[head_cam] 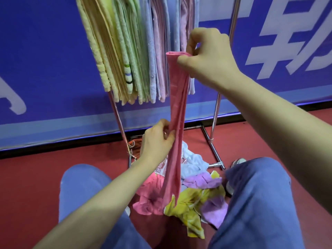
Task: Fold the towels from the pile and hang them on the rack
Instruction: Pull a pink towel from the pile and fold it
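A long pink towel hangs stretched between my two hands. My right hand pinches its top end up high, just in front of the hung towels. Lower down, my left hand grips the towel's middle. Its bottom end trails into the pile of towels on the floor between my knees: pink, yellow, purple and white ones. The metal rack stands behind, with several folded towels in yellow, green, blue and pink hanging from it.
A blue banner wall with white lettering runs behind the rack. The floor is red. My knees in blue trousers flank the pile. The rack's base bars lie on the floor near my right foot.
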Demonstrator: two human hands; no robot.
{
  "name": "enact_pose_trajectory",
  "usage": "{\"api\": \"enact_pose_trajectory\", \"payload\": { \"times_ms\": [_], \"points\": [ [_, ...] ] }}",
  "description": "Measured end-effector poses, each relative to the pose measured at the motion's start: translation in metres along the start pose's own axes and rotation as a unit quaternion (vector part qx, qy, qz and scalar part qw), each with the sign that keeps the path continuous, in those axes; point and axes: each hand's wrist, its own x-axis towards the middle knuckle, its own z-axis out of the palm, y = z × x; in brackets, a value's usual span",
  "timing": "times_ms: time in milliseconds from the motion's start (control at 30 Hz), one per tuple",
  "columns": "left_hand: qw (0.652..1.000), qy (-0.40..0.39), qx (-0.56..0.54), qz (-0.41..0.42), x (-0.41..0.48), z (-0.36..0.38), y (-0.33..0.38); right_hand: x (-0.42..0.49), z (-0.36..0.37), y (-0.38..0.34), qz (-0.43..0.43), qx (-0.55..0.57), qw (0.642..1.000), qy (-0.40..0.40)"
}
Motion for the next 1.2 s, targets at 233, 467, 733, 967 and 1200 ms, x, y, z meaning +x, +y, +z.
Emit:
{"api": "enact_pose_trajectory", "payload": {
  "times_ms": [233, 467, 733, 967, 1200],
  "points": [
    [0.998, 0.052, 0.018, 0.04, -0.018, -0.009, -0.014, 0.001, 0.002, 0.005, 0.027, -0.014, 0.999, 0.028],
    [0.981, 0.004, 0.091, 0.169, -0.021, -0.001, -0.013, 0.002, 0.01, -0.006, 0.052, 0.024, 0.997, 0.057],
    [0.99, 0.028, 0.078, 0.113, -0.021, 0.014, 0.005, -0.003, 0.009, -0.013, 0.061, 0.047, 0.997, 0.02],
    [0.987, 0.047, 0.122, 0.094, -0.004, 0.017, -0.002, -0.004, -0.001, -0.016, 0.092, 0.091, 0.991, -0.035],
    [0.996, 0.036, -0.001, 0.085, 0.0, 0.008, -0.004, 0.003, -0.007, -0.008, 0.092, 0.06, 0.994, 0.011]
  ]
}}
